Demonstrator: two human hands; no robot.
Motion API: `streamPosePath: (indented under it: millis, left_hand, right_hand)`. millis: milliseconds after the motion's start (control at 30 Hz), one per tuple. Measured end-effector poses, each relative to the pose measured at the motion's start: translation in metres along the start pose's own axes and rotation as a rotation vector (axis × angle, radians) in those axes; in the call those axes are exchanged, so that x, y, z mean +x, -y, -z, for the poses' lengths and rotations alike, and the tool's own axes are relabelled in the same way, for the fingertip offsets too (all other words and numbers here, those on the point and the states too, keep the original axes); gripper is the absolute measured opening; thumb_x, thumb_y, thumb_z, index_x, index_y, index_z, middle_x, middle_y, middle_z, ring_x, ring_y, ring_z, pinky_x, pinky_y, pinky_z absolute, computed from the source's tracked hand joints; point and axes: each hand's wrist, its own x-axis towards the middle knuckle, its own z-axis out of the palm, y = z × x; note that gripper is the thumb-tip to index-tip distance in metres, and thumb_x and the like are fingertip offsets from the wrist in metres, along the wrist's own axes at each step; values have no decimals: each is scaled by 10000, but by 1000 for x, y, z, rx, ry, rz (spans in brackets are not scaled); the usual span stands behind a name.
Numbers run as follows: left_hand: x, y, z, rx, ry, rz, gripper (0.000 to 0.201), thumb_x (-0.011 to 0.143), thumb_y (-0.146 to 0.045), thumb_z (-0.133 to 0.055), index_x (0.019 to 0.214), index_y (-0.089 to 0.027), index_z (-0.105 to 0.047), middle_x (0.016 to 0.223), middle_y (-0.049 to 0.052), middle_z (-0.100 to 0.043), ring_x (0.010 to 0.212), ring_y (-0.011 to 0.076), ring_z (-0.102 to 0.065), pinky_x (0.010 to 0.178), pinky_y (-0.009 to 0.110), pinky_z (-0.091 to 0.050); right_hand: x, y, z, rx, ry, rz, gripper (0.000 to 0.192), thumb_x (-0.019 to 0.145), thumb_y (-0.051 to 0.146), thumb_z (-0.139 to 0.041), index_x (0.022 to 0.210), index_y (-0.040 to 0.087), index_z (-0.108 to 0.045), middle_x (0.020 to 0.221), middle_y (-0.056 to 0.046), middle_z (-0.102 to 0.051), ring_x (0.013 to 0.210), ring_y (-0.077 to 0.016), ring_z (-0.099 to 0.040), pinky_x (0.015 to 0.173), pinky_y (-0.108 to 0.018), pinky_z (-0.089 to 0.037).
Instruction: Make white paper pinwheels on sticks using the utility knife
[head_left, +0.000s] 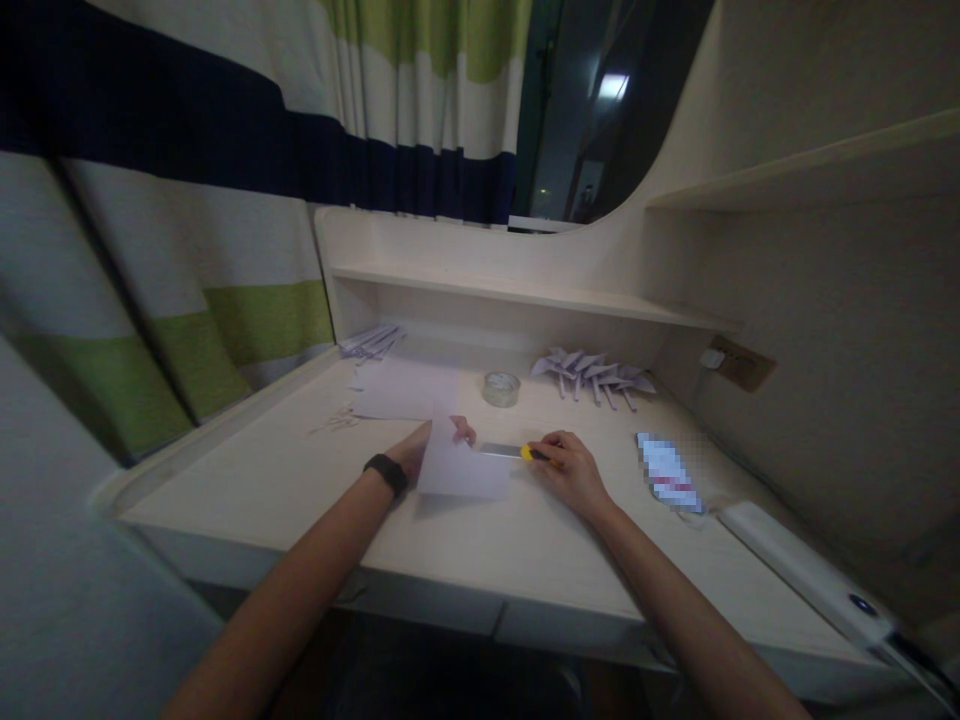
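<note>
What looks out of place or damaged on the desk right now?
Nothing stands out. The left hand holds a paper sheet, the right hand a yellow utility knife; the folded paper cranes and tape roll sit tidy.

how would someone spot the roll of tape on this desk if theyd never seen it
Start at the pale desk under the low shelf. Near the back, at the middle, between the stack of paper sheets on the left and the row of folded paper shapes on the right, sits the tape roll. It is the only round, clear, ring-shaped thing there; everything beside it is flat or folded paper.
</note>
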Motion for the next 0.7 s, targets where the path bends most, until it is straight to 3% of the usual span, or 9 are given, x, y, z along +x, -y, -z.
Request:
streamPosePath:
  millis: [367,567,700]
  left_hand:
    - [-1,-8,-9,38,-211,-26,64,635,-194,-580,657,-166,-527,724,5,-594,501,107,-486,445,221,-344]
    - [1,-4,-6,123,-156,60,89,609,-198,-621,680,-145,-614,649,8,-602,484,111,-496,436,222,-319]
    - [4,-1,-4,154,-196,130,183,602,-228,-674,760,-138,-656,648,23,-630,516,138,-554,471,238,-372]
  right_hand:
    - [-1,-4,-7,8,84,53,250,793,213,-639,1029,258,-708,918,-65,-616,851,-205,-550,752,-340,-460]
    - [-2,-7,-10,-53,136,51,222,776,233,-684,994,261,-721,906,-55,-623,862,-197,-546,754,-316,-438]
    - [-1,-8,-12,-76,175,54,208,780,291,-691,984,268,-725,901,-56,-624,856,-193,-548,755,-312,-431]
